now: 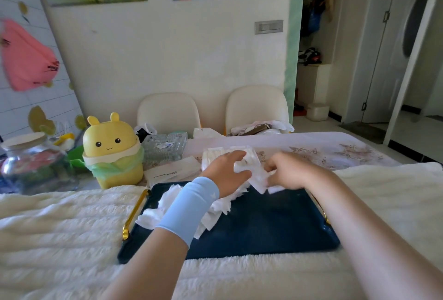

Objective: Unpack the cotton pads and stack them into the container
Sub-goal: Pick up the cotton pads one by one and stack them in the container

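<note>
The left grip (227,172) and the right grip (287,172) are both clamped on a bunch of white cotton pads (259,181) held between them, over the far edge of the dark blue tray (263,227). More pads lie heaped on the tray under the left wrist. The clear container (211,159) stands on the bench just beyond the tray, under the left fingers.
</note>
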The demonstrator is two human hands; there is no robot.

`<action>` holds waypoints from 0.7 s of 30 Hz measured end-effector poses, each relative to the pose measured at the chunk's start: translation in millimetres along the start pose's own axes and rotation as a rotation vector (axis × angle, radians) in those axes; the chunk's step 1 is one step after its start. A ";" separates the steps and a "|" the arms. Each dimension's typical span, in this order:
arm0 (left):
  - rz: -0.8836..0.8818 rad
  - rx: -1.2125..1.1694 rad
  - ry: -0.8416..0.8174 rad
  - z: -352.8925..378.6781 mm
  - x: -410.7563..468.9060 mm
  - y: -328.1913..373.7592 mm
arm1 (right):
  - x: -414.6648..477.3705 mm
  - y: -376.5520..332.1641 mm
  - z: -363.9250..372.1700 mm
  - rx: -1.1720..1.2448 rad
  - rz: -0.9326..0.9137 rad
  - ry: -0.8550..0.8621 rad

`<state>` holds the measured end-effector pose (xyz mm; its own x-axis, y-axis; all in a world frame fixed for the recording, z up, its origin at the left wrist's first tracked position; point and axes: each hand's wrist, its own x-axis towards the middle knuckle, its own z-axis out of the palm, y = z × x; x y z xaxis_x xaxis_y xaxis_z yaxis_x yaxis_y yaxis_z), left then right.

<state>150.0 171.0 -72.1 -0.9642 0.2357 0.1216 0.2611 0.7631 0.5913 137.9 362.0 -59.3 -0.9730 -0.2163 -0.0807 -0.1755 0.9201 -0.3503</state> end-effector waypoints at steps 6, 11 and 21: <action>-0.092 -0.429 0.072 -19.2 -13.0 -11.9 | -3.3 -35.5 -9.9 0.246 -0.130 0.067; -0.147 -0.647 0.157 -27.3 -22.7 -32.2 | -2.0 -66.1 3.0 0.369 -0.191 0.017; -0.295 -0.923 0.337 -42.6 -49.3 -65.8 | 5.4 -77.0 27.6 0.572 -0.187 0.124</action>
<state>178.4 83.5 -83.1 -0.9843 -0.1764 0.0051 0.0107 -0.0313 0.9995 150.3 280.9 -58.5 -0.9496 -0.2862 0.1280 -0.2704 0.5412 -0.7962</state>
